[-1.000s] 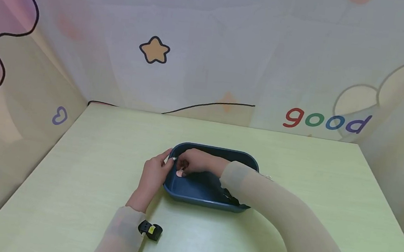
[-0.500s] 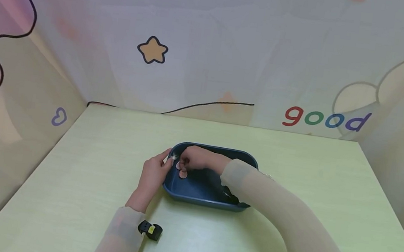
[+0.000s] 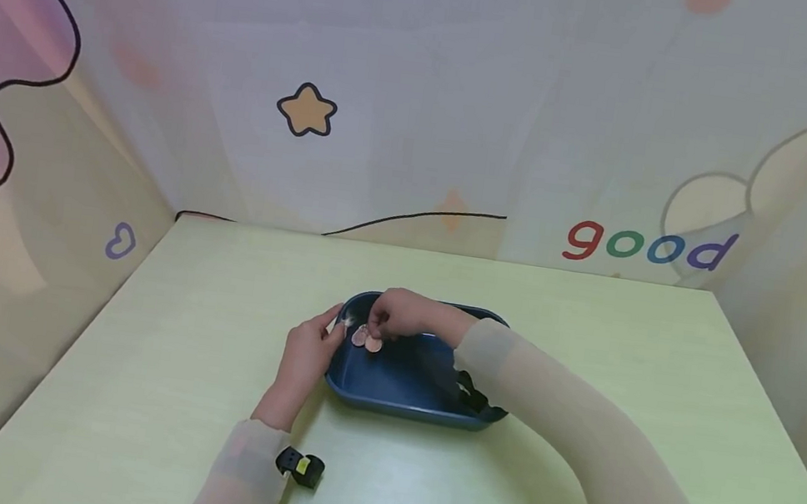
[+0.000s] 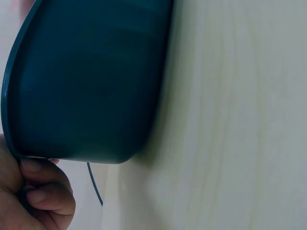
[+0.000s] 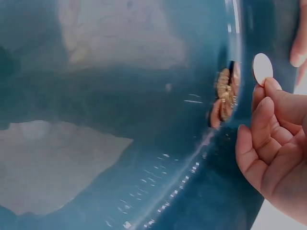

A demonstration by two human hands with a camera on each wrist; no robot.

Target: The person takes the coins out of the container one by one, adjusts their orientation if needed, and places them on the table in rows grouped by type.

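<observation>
A dark blue tray (image 3: 392, 409) with rounded corners stands on the table. My left hand (image 3: 306, 351) grips its left end, thumb at the rim and fingers curled against the outside, as the left wrist view shows of the hand (image 4: 43, 191). My right hand (image 3: 407, 315) reaches over the tray from the right. In the right wrist view that hand (image 5: 278, 129) pinches a round coin (image 5: 262, 68) between thumb and finger. Beside it, a small cluster of coppery coins (image 5: 224, 96) lies in the tray. From the head, coins (image 3: 359, 336) show just under the right fingertips.
The pale green table (image 3: 130, 386) reaches back to a printed cloth wall (image 3: 420, 119), with more cloth at both sides. A black strapped device (image 3: 300, 466) sits on the left wrist, and another dark device (image 3: 471, 392) shows under the right sleeve.
My right hand has drawn slightly to the right, away from the tray's left end. Two coins now show side by side under its fingertips, where one showed before. The left hand keeps its grip.
</observation>
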